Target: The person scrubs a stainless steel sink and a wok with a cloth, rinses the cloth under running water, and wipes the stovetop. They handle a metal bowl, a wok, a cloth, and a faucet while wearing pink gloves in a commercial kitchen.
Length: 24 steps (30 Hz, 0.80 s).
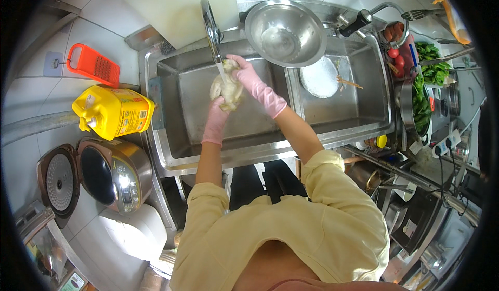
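Observation:
Both my hands wear pink rubber gloves and hold a pale, raw plucked bird (231,92), which looks like a chicken, over the left sink basin (191,111). My left hand (217,119) grips its lower end, while my right hand (249,76) grips the upper right side. Water runs from the chrome faucet (212,33) onto the bird. A stainless steel bowl (286,33) with a wet bottom rests across the back of the sink, above the divider. In the right basin (331,113) lie a round white thing (319,78) and thin brown sticks (350,82).
Left of the sink are a yellow jug (117,111), an orange grater (93,65) on a wall hook and a rice cooker (124,178) with its lid up. A black-handled sprayer faucet (356,23) stands back right. Leafy greens (421,108) fill a metal vessel at right.

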Tool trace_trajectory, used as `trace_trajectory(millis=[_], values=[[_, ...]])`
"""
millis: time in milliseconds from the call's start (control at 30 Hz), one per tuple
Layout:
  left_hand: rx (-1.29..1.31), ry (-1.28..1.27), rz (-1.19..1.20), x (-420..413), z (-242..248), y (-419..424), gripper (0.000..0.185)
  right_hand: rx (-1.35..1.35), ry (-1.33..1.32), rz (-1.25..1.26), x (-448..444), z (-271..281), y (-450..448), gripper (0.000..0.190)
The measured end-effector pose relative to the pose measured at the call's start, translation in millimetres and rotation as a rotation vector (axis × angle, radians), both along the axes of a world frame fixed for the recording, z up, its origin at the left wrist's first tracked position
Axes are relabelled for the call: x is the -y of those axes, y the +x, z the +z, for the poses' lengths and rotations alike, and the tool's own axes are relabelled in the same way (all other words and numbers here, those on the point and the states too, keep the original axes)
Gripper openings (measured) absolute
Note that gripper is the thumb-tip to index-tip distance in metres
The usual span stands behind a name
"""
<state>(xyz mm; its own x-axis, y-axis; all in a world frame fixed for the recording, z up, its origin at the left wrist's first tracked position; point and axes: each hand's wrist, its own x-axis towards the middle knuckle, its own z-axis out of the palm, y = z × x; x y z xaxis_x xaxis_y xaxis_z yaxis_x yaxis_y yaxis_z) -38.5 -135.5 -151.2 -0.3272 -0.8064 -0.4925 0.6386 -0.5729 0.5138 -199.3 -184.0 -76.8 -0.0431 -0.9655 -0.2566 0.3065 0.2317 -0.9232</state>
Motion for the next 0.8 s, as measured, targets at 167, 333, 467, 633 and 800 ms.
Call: trace_trajectory(millis=[167,333,467,633,800], values=[[-0.089,-0.114,0.131,8,29,-14,0.054,-0.741,-0.403,-0.020,-45,-11,15,0.065],[-0.057,0.067,0.164,26,22,-37,0.072,-1.056,-0.197,-0.086,-59,-7,42,0.087],[0.215,0.074,0.209,27,14,-39,0.069,-1.034,-0.120,-0.134,-56,-3,46,0.075],[0.076,0.056,0.286,32,7,-44,0.043,-0.976,0.014,-0.099,-51,-1,45,0.065],[0.250,0.044,0.359,32,8,-48,0.035,-0.961,0.130,-0.080,-45,-2,46,0.059]])
